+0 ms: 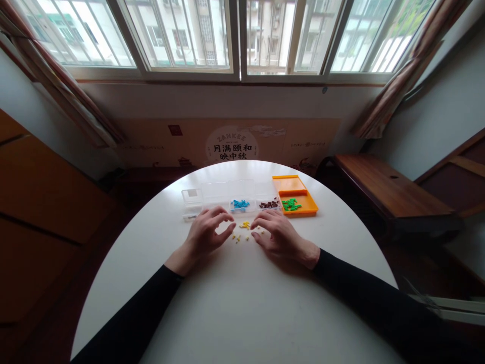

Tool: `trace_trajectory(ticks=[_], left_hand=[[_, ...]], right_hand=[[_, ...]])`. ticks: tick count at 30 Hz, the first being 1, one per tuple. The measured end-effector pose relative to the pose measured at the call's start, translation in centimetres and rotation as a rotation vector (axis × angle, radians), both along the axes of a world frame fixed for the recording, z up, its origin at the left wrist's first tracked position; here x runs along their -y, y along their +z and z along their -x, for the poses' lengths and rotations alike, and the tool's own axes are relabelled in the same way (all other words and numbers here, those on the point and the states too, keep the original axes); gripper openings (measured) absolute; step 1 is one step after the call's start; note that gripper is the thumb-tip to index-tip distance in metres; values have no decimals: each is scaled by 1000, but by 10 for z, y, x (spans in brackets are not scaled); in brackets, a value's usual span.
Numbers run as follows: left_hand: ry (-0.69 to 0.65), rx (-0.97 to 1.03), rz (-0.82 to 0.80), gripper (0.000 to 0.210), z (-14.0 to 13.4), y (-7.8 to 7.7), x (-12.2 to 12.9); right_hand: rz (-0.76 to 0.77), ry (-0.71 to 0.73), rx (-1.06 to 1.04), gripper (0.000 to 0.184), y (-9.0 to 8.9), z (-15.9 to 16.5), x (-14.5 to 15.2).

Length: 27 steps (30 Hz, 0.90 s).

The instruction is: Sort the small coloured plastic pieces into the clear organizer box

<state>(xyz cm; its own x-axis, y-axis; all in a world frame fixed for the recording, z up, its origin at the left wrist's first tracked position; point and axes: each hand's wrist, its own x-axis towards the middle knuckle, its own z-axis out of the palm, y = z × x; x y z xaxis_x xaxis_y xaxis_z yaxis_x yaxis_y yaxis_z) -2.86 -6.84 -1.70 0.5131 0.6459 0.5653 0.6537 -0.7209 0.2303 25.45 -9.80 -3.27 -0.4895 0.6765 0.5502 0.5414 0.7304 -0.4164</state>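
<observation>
Small yellow pieces (245,225) lie loose on the white table (242,303) between my two hands. My left hand (208,230) rests at their left, fingers curved and apart, with nothing visible in it. On the other side my right hand (278,232) is bent over the table, thumb and fingers apart, beside a few of the pieces. Behind the hands, blue pieces (240,204) sit in a clear box (241,188) and dark brown pieces (269,204) in another clear box. Green pieces (291,205) lie in an orange box (309,202) with its lid folded back.
More clear boxes (192,196) with raised lids stand at the back left, partly behind my left hand. The table's rounded far edge lies just beyond the boxes. A wooden bench (379,182) stands at the right, and windows (189,35) line the wall ahead.
</observation>
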Motion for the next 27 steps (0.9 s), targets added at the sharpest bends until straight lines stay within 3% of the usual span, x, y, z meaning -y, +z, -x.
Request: trace_trajectory(ticks=[12,27], left_hand=[[-96,-125,132,25,12,-2,8],[5,-64,90,19,17,-11,3]], right_hand=[[-54,-29,144,13,-4,-27,-1],[11,-11,154,12,-7,-22,-9]])
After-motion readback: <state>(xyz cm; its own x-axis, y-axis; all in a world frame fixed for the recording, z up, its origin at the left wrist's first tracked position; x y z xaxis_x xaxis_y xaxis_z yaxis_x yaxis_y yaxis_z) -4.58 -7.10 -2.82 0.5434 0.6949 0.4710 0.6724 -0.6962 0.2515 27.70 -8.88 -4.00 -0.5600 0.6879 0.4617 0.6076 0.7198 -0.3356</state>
